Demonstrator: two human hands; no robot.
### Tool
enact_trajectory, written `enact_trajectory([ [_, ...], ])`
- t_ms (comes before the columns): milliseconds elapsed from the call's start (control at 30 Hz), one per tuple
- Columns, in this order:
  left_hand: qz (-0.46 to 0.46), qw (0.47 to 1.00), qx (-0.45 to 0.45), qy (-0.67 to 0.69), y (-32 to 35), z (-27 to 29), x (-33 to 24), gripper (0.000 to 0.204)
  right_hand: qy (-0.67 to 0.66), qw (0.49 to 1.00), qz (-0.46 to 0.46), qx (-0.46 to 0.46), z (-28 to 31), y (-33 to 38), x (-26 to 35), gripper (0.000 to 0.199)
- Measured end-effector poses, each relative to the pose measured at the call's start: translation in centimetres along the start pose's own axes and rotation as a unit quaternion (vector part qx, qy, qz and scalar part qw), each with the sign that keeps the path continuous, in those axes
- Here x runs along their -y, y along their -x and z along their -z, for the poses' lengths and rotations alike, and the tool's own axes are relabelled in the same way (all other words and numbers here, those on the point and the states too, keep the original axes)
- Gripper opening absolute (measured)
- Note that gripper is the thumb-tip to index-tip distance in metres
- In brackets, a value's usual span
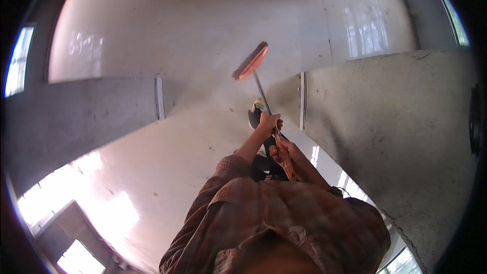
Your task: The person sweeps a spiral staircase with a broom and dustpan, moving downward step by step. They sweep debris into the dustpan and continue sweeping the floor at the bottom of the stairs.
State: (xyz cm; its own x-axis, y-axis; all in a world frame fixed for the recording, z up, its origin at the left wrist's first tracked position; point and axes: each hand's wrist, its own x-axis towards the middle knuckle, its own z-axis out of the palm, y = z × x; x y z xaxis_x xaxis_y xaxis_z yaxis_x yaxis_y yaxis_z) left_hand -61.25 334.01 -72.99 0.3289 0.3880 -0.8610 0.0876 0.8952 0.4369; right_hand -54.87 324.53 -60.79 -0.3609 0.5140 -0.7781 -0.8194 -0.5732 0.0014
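A floor broom with a pinkish-orange head and dark bristles rests on or just above the pale floor ahead of me; I cannot tell which. Its thin metal handle runs back toward my body. My left hand is wrapped round the handle, the farther of the two. Closer to my chest, my right hand grips the same handle, whose near end looks orange-brown. Part of my shoe shows beside the handle, below the broom head.
A smooth pale floor with small dark specks passes between two wall ends. A grey wall stands on the left and a rough concrete wall on the right. Window light glares at the lower left.
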Motion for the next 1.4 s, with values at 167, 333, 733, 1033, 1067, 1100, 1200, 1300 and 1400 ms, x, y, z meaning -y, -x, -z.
enact_trajectory([
  [167,0.004,0.994,0.062,-0.085,-6.0,-0.7,-8.4,0.018,-0.045,0.997,0.059,-0.009,-4.5,-1.1,4.5,0.043],
  [333,-0.010,0.973,0.088,-0.213,-16.2,-2.7,-15.1,0.023,-0.210,0.965,0.157,0.003,-4.9,-11.3,10.4,0.043],
  [733,0.076,0.678,0.215,-0.698,-26.4,6.7,-12.7,0.034,-0.592,0.763,0.257,0.023,-11.4,-26.0,5.8,0.038],
  [1033,0.136,0.803,0.130,-0.565,-10.1,9.7,-15.2,0.028,-0.556,0.790,0.255,-0.024,-20.2,-17.0,-0.6,0.042],
  [1067,0.114,0.798,0.134,-0.577,-10.8,9.2,-15.6,0.028,-0.547,0.801,0.242,-0.032,-20.1,-17.2,-0.5,0.042],
  [1100,0.087,0.790,0.139,-0.591,-11.6,8.7,-15.7,0.028,-0.525,0.811,0.250,-0.063,-19.6,-17.9,-0.2,0.041],
  [1200,0.072,0.794,0.130,-0.589,-14.5,7.0,-14.7,0.026,-0.574,0.772,0.271,-0.016,-16.1,-20.2,0.4,0.041],
  [1300,0.076,0.798,0.114,-0.588,-14.9,6.5,-12.9,0.025,-0.599,0.735,0.316,0.041,-14.4,-20.8,-1.0,0.041],
  [1400,0.106,0.789,0.124,-0.593,-13.0,7.2,-11.7,0.024,-0.577,0.746,0.330,0.024,-15.0,-20.1,-3.2,0.041],
])
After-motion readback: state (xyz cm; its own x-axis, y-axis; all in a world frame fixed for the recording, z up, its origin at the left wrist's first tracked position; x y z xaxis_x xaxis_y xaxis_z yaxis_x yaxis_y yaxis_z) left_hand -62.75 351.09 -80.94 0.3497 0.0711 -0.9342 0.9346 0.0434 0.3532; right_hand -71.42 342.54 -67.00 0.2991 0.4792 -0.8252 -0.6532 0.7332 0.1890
